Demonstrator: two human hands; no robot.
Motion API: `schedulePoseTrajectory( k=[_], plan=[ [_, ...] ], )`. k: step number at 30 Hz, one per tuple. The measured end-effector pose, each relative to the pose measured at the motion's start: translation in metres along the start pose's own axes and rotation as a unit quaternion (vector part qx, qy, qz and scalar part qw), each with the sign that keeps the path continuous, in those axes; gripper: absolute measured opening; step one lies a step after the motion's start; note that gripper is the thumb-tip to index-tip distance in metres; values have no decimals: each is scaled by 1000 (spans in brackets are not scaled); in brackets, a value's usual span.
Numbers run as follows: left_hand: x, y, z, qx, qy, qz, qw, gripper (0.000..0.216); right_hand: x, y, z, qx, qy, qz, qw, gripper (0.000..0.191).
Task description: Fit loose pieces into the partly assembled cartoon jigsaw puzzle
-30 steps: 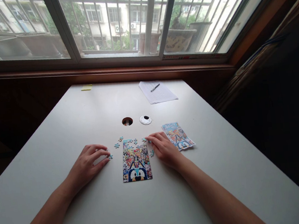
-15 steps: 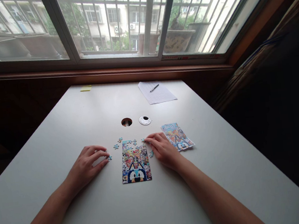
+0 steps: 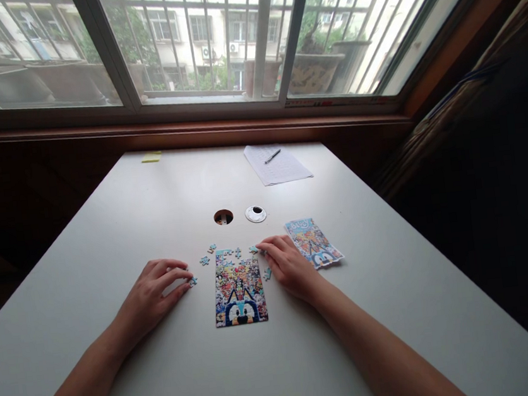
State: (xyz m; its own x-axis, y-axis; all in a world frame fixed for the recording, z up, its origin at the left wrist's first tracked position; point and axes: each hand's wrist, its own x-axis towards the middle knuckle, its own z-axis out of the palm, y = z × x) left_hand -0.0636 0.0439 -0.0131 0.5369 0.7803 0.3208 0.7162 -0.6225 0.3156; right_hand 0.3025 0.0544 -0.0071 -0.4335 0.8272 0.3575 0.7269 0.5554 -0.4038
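A mostly assembled jigsaw puzzle (image 3: 239, 290) lies flat in front of me, showing a blue cartoon dog's face at its near end and gaps near its far end. At its top right corner, my right hand (image 3: 286, 262) is closed, with the fingertips on a light blue puzzle piece (image 3: 253, 249). To the left of the puzzle rests my left hand (image 3: 162, 287), its thumb and fingertips around another small blue piece (image 3: 193, 282). One loose piece (image 3: 267, 274) sits between the puzzle and my right hand. Two more pieces (image 3: 205, 260) lie off the top left corner.
Right of my right hand is a printed reference picture (image 3: 314, 243). Beyond the puzzle are a round hole (image 3: 223, 217) in the white table (image 3: 179, 373) and a round cover (image 3: 256, 214). Farther back lie paper sheets (image 3: 279, 166) with a pen (image 3: 272, 156), and yellow sticky notes (image 3: 151, 157).
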Motion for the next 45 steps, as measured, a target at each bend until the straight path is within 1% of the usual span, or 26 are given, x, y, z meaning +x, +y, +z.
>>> schedulePoseTrajectory(
  k=[8,17,21,25,30,35,37,42,45],
  plan=[
    [0,0,0,-7,2,-7,1000,20,0,1,0,-3,-6,-5,1000,40],
    [0,3,-1,1,-1,-8,1000,21,0,6,2,-8,-45,-46,998,46],
    [1,5,-2,0,-3,-5,1000,20,0,5,1,-20,-49,-41,998,48],
    [1,4,-2,-6,2,-5,1000,20,0,2,0,-34,-52,-22,998,51],
    [1,4,-1,-15,5,-11,1000,19,-2,2,2,-35,-52,-7,998,49],
    [1,6,-1,-8,6,-6,1000,20,0,2,1,6,-15,-9,1000,48],
    [1,6,-1,-3,1,-8,1000,20,1,3,0,12,-10,-15,1000,46],
    [1,1,1,-1,1,4,1000,20,2,4,1,-1,-32,-41,999,43],
    [0,0,1,-4,3,-1,1000,20,1,5,2,-12,-43,-47,998,44]
  ],
)
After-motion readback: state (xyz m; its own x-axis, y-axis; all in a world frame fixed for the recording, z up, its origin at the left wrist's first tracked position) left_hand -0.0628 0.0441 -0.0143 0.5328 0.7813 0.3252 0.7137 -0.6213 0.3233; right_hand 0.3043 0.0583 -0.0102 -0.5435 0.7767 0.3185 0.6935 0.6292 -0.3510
